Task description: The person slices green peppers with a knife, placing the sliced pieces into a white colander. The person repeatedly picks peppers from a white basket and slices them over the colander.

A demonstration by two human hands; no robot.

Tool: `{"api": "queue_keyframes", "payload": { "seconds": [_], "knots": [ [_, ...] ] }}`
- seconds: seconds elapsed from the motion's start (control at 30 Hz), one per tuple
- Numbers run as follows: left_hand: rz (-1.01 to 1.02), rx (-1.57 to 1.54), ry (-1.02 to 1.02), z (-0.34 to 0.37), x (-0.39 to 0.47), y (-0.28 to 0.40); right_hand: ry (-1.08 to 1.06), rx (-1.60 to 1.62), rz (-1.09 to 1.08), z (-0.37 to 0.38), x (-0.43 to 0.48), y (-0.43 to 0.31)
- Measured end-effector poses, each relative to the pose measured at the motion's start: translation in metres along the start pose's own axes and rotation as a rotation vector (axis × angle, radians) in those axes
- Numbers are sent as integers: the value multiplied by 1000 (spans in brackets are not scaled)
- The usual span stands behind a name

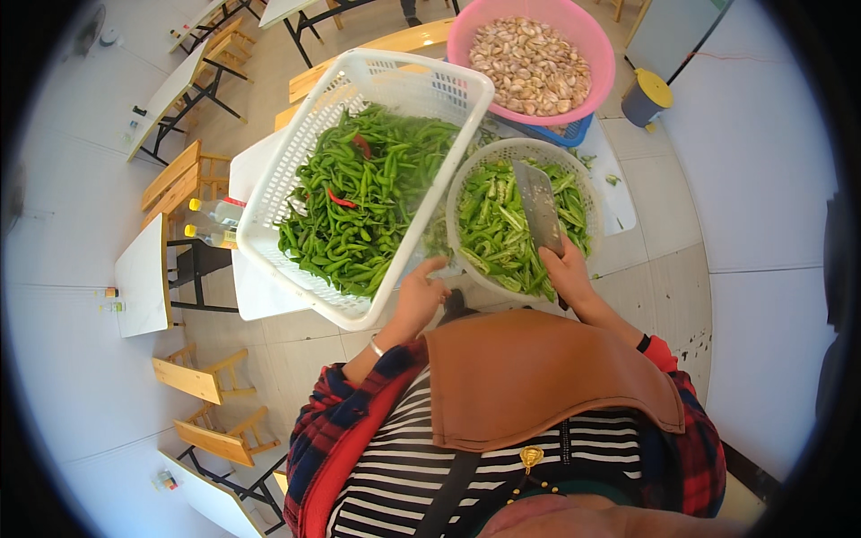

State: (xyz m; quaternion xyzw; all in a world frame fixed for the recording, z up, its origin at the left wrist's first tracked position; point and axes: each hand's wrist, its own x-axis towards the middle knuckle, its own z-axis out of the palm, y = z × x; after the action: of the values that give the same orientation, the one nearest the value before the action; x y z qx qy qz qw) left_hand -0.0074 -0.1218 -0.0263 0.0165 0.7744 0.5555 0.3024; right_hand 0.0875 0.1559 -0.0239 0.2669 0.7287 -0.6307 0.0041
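My right hand grips the handle of a cleaver, whose broad blade bears small pale bits. The blade lies over a round white plastic basket of cut green chili peppers. Between this basket and a large rectangular white plastic basket, my left hand hovers with its index finger stretched out and nothing visible in it. Whole green chilies, with a few red ones among them, lie in the rectangular basket, which is tilted.
A pink basin of garlic cloves rests on a blue plastic basket beyond the round one. Chili scraps dot the white table. Two yellow-capped bottles stand at the left. Wooden benches and a lidded bin are farther off.
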Motion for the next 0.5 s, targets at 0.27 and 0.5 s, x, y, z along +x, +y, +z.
{"api": "queue_keyframes", "payload": {
  "seconds": [0.27,0.5],
  "knots": [
    [581,413,320,-98,96,83,2,122,27,5,3,1],
    [862,1147,156,-92,227,89,110,218,38,13,-2,2]
  ]
}}
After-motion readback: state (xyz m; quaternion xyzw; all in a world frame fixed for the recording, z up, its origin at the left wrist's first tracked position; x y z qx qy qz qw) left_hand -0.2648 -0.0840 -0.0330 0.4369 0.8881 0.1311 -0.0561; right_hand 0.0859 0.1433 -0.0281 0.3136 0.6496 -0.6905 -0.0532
